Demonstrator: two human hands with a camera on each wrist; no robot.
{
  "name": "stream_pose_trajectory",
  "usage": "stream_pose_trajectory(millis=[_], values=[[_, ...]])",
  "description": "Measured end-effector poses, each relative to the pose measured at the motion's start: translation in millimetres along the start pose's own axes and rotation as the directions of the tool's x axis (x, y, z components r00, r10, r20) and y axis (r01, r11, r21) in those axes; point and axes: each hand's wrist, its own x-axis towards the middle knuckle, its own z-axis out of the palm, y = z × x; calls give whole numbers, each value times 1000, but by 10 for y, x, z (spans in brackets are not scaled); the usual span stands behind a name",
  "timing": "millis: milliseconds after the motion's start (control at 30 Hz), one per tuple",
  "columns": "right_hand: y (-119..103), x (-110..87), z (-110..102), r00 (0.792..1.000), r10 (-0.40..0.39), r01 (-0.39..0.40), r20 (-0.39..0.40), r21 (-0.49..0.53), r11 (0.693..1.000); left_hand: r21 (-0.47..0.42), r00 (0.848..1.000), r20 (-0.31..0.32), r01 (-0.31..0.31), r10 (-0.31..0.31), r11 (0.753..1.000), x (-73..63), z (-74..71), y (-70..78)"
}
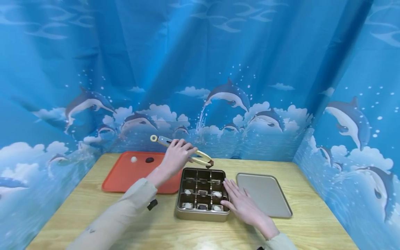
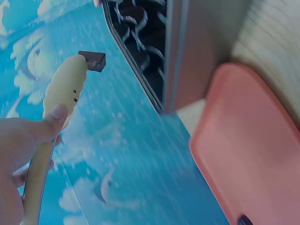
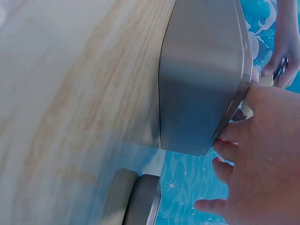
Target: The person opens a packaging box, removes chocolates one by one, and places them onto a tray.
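Observation:
My left hand (image 1: 177, 155) grips yellow-tipped tongs (image 1: 164, 141) above the back edge of a metal tin (image 1: 203, 217). A square dark brown chocolate (image 2: 95, 61) is pinched in the tongs' tips, overlapping the tin's back rim in the head view. Inside the tin, dividers form compartments; the two nearer rows hold white pieces (image 1: 188, 205) and dark pieces (image 1: 202, 207). My right hand (image 1: 242, 205) rests against the tin's right rim with its fingers stretched out; in the right wrist view those fingertips are right at the rim.
An orange-red tray (image 1: 122, 180) lies left of the tin, bearing one white piece (image 1: 133, 159) and one dark oval piece (image 1: 149, 160). Flat on the wooden table (image 1: 162, 229) to the right is a metal lid (image 1: 264, 192). A blue dolphin curtain (image 1: 193, 69) hangs behind.

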Motion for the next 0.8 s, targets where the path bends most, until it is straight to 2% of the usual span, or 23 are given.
stream_pose_trajectory(millis=[167, 400, 633, 800], values=[[5, 0, 7, 1000, 12, -12, 14, -3, 1000, 1, 995, 4, 96, -96, 995, -213, -94, -271], [19, 4, -13, 1000, 13, -13, 26, 8, 1000, 23, 978, 24, 207, -207, 978, -485, -175, -678], [34, 0, -17, 999, 20, -20, 30, 5, 1000, 124, 967, 92, 225, -237, 966, -666, -71, -971], [2, 11, -7, 999, 16, -16, 37, 4, 1000, 180, 971, 66, 214, -229, 960, -757, 82, -1113]])
